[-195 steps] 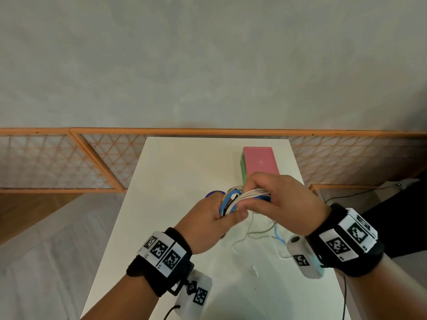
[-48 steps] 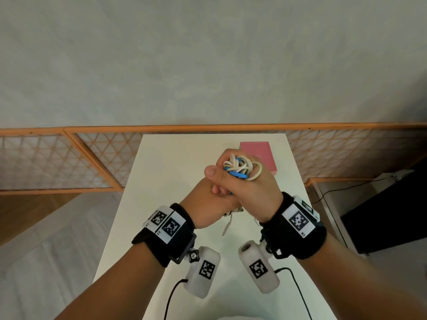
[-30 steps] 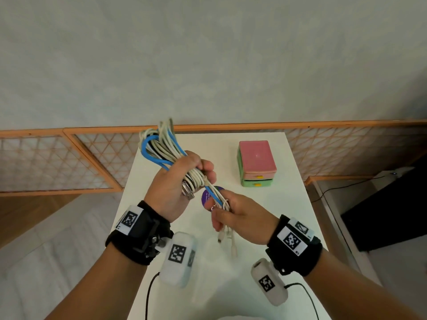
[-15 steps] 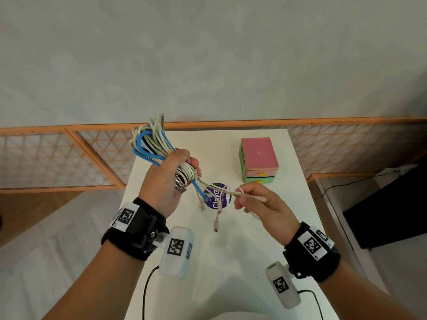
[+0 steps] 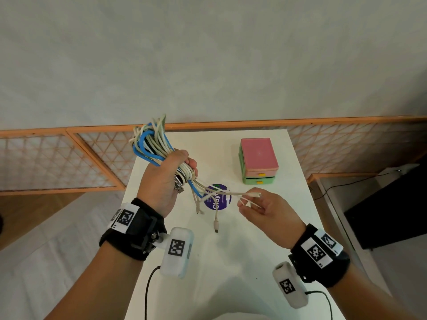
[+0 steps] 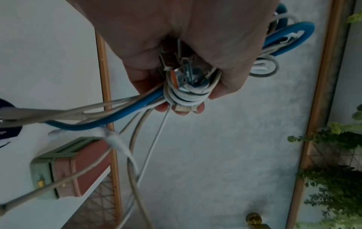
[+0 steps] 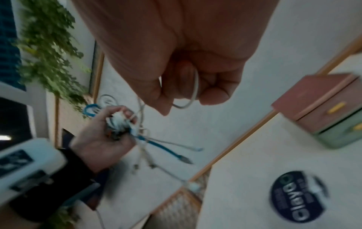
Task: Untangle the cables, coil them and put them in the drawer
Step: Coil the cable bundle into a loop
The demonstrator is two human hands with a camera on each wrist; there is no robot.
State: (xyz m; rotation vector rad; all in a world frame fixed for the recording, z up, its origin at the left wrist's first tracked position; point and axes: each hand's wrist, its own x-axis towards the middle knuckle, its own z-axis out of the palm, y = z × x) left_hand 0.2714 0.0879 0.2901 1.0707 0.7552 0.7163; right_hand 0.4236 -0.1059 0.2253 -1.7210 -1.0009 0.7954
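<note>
Cables (image 5: 159, 148) bundle slants upright; one end (image 5: 253, 194) stretches rightward.

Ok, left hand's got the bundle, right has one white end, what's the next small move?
Probably draw the white cable rightward, out of the bundle. The right hand pinches its end while the left hand grips the wrapped bundle, and both drawers look closed.

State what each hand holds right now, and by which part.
The left hand grips the cable bundle round its wrapped middle. The right hand pinches one beige cable close to its plug end.
</note>
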